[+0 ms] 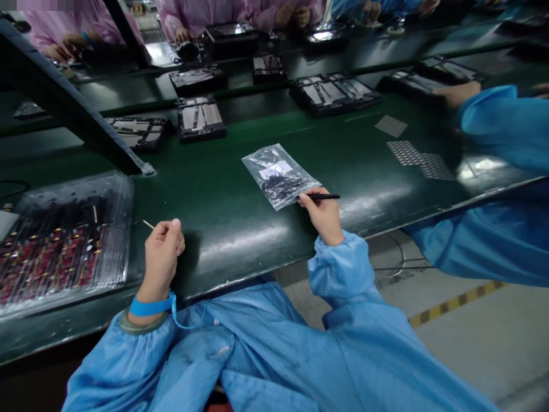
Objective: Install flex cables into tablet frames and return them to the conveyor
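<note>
My left hand (162, 254) is closed in a pinch on a thin pale strip (148, 224) that sticks out to the left, just above the green conveyor belt (223, 217). It wears a blue wrist strap. My right hand (322, 214) grips black tweezers (321, 197), whose tips point right. That hand rests at the lower right corner of a clear plastic bag (279, 174) of small dark parts with a white label. Both sleeves are blue.
A clear blister tray (64, 234) of red and gold parts lies at my left. Several black device frames (201, 117) sit farther up the belt. A co-worker's blue sleeve (506, 126) reaches in from the right. People in pink work at the far side.
</note>
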Available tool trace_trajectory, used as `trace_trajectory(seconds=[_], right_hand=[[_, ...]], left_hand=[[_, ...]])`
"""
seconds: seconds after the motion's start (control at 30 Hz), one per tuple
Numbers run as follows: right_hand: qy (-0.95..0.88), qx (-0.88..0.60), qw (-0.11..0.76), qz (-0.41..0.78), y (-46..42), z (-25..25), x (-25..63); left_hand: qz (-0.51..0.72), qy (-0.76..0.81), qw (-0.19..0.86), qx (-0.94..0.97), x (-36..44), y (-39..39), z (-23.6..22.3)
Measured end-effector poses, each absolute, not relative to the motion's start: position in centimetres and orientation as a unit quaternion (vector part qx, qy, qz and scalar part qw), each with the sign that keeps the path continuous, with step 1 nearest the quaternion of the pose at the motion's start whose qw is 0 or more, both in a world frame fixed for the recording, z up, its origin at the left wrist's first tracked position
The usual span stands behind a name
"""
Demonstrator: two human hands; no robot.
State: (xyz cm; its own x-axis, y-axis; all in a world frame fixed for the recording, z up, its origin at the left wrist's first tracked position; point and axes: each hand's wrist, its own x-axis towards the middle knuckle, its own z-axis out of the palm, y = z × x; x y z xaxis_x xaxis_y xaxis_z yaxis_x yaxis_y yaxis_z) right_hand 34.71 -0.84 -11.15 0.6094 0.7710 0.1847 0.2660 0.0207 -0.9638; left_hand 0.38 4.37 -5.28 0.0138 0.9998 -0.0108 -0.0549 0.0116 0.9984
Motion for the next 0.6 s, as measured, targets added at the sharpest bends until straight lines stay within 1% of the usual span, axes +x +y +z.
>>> trace_trajectory(seconds=[0.07, 0.13, 0.23, 0.33, 0.4, 0.47, 0.53, 0.6], right_hand=[[-0.372, -0.658, 0.618, 0.217, -1.0, -10.8, 34.5], [-0.352, -0.647, 0.637, 0.226, -1.3, -10.4, 34.3], [-0.322, -0.630, 0.663, 0.247, -2.2, -9.7, 33.2], [-0.301, -0.599, 0.682, 0.293, -3.1, -8.5, 30.5], [-0.274, -0.547, 0.700, 0.368, -3.5, -7.5, 27.9], [-0.241, -0.479, 0.706, 0.462, -3.7, -6.3, 25.1], [-0.218, -0.427, 0.693, 0.538, -3.6, -5.3, 22.6], [-0.201, -0.393, 0.673, 0.593, -3.5, -4.6, 20.7]], left_hand=[[0.511, 0.477, 0.547, 0.460, 0.4, 4.1, -4.9], [0.502, 0.463, 0.604, 0.410, 0.4, 3.7, -4.5], [0.466, 0.432, 0.698, 0.331, 0.9, 2.6, -3.8], [0.419, 0.401, 0.749, 0.320, 2.2, 1.2, -3.6], [0.395, 0.390, 0.753, 0.354, 3.4, 0.3, -3.8], [0.382, 0.391, 0.734, 0.404, 4.5, -0.4, -4.2], [0.381, 0.399, 0.701, 0.453, 5.2, -0.9, -4.7], [0.406, 0.400, 0.660, 0.490, 5.4, -1.3, -5.1]])
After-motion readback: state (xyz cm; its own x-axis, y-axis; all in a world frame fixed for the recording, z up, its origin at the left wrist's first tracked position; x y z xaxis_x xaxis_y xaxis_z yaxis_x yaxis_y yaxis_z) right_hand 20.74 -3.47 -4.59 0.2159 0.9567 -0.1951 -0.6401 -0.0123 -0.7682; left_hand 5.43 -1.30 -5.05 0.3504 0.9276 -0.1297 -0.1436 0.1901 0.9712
